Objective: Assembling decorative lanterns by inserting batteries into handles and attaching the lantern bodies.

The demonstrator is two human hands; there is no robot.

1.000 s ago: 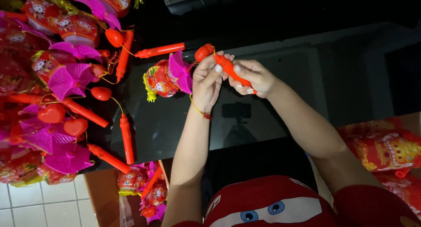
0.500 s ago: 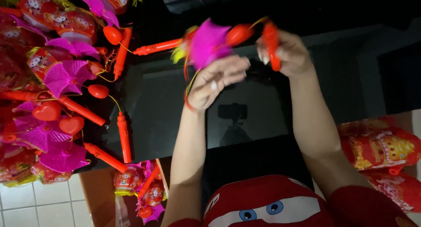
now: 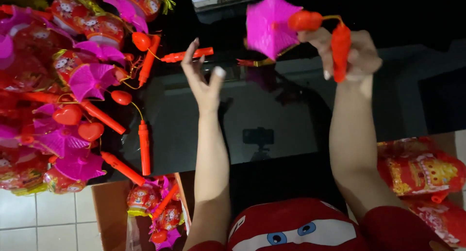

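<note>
Above the far edge of the black glass table point(image 3: 272, 110), we see a toy lantern held up in the air. Its pink paper top point(image 3: 272, 23) spreads out like a little umbrella, and a small red bulb point(image 3: 305, 20) sits just beside it. A thin yellow wire runs from the bulb to a red handle stick point(image 3: 341, 49). The right hand point(image 3: 352, 54) has its fingers wrapped tight around that stick and keeps the lantern off the table.

The left hand point(image 3: 204, 81) is up too, near the lantern but not touching it. Its fingers are spread wide and it holds nothing.

On the left side of the table lies a big pile of lanterns point(image 3: 63, 91), pink and red, with red sticks poking out toward the middle. One more red stick point(image 3: 187, 55) lies near the far edge, close to the left hand. Past the near left corner stands a cardboard box point(image 3: 145, 207) with more lanterns inside. By the near right corner lie red packets point(image 3: 422, 173).
</note>
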